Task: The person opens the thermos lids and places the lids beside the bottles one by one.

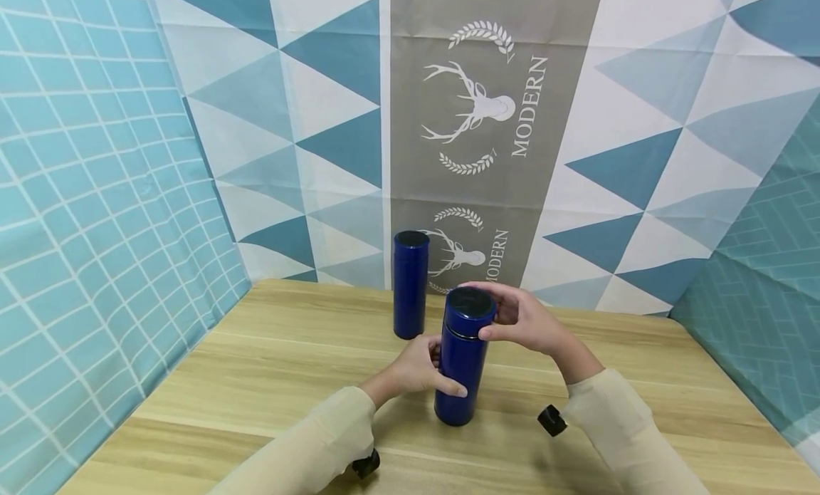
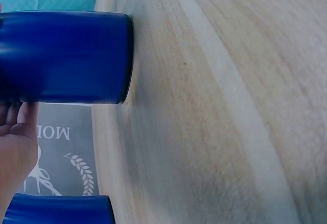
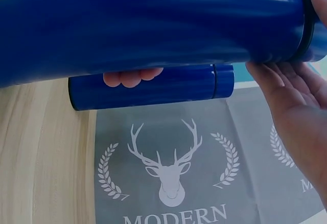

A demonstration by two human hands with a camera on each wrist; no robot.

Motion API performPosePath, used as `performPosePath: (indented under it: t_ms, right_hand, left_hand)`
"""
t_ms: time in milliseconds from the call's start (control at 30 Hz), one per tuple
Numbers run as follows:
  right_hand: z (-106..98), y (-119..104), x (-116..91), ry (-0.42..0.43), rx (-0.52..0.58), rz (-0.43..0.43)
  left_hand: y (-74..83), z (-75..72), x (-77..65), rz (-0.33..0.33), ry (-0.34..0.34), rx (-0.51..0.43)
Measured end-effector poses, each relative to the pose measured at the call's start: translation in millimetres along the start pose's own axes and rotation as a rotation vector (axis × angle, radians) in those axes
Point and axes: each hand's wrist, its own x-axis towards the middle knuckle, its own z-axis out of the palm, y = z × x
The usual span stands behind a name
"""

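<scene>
Far left, pale-blue grid-print cloth (image 1: 109, 196) beside the wood-look surface (image 1: 256, 367). Next, left sleeve (image 1: 307, 438), black wrist piece (image 1: 366, 464) by its cuff. Then rear blue bottle (image 1: 410, 288), dark top, upright on surface, nobody holding it, just behind the left grip (image 1: 413, 370). Left grip is wrapped round the body of front blue bottle (image 1: 460, 381), thumb across near side, fingers behind, below the lid seam. Front bottle roughly upright between both hands; can't tell whether its base touches the surface. Right grip (image 1: 522, 320) spread fairly wide round the lid (image 1: 470, 311), thumb near the seam, fingers round the far side. Further right, second black piece (image 1: 552, 420) beside right sleeve (image 1: 621, 424), then teal cloth (image 1: 762, 267)
</scene>
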Motion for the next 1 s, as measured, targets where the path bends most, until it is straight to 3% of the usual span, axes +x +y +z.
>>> performPosePath:
  t_ms: [400,733,1000]
  right_hand:
    - [-11,0,4,-0.123,0.028,0.006]
    - [-23,6,12,-0.22,0.113,0.018]
    - [-19,-12,11,-0.173,0.024,0.052]
  left_hand:
    - [-0.4,2.0,-2.4,-0.007,0.005,-0.006]
    - [2.4,1.5,-1.8,0.022,0.013,0.02]
    - [2.3,0.2,-1.6,0.025,0.0,0.023]
